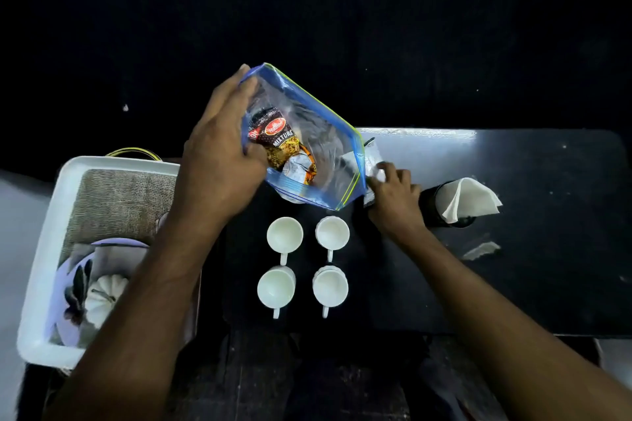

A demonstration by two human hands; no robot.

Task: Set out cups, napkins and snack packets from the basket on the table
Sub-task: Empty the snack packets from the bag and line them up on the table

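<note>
A dark table [513, 267] fills the right and middle of the view, its far edge catching a pale glare. On the left sits a white plastic basket [41, 267], lined with coarse brown cloth [116, 202]; in its near end lie a pale lilac plate [65, 301] with a dark leaf pattern and a small white ribbed pumpkin-shaped piece [102, 297]. Above the table's middle, a clear zip bag [307, 133] with blue edges and a yellow-green seal strip is held tilted, and inside it shows a snack packet [284, 143], dark brown with a red logo and the word "MIXTURE" over a picture of yellow fried bits. The left hand [219, 147] grasps the bag along its left side, fingers curled over the upper corner. The right hand [393, 195] pinches a small clear packet [372, 164] just beside the bag's lower right corner. Right of that hand, a dark holder [431, 208] carries folded white napkins [468, 198]. Below the bag, four white cups [285, 234] stand upright on the table in two rows of two, handles pointing toward the person.
</note>
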